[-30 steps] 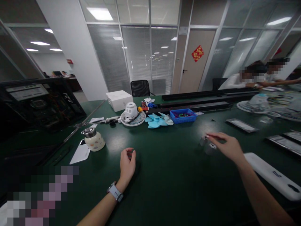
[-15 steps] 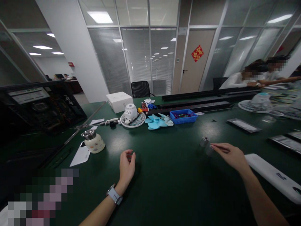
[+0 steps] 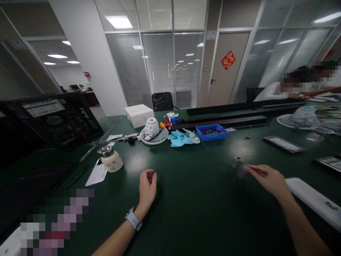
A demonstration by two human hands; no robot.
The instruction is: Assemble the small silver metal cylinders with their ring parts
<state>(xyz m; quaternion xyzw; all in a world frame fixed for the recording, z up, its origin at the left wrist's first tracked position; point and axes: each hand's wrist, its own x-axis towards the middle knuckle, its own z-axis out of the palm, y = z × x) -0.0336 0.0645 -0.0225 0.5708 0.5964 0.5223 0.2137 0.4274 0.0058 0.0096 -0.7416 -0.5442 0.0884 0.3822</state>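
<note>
My left hand (image 3: 147, 187) rests on the green table (image 3: 191, 199) with a watch on its wrist. Its fingers are curled in loosely, and what they hold, if anything, I cannot make out. My right hand (image 3: 268, 177) lies further right with its fingers stretched out to the left. The fingertips are at a small blurred metal cylinder (image 3: 242, 173). A second metal cylinder (image 3: 236, 161) stands just beyond it, apart from the hand.
A cream lidded pot (image 3: 111, 159) and a white card (image 3: 97, 174) lie left of my left hand. Behind are a fan grille (image 3: 154, 133), blue fan blades (image 3: 183, 137), a blue tray (image 3: 212, 132) and a white box (image 3: 139, 115). A white panel (image 3: 315, 201) lies right. People sit far right.
My right hand has drawn back toward me off the two cylinders and now points at the nearer one. My left hand has hardly moved. The view has shifted slightly.
</note>
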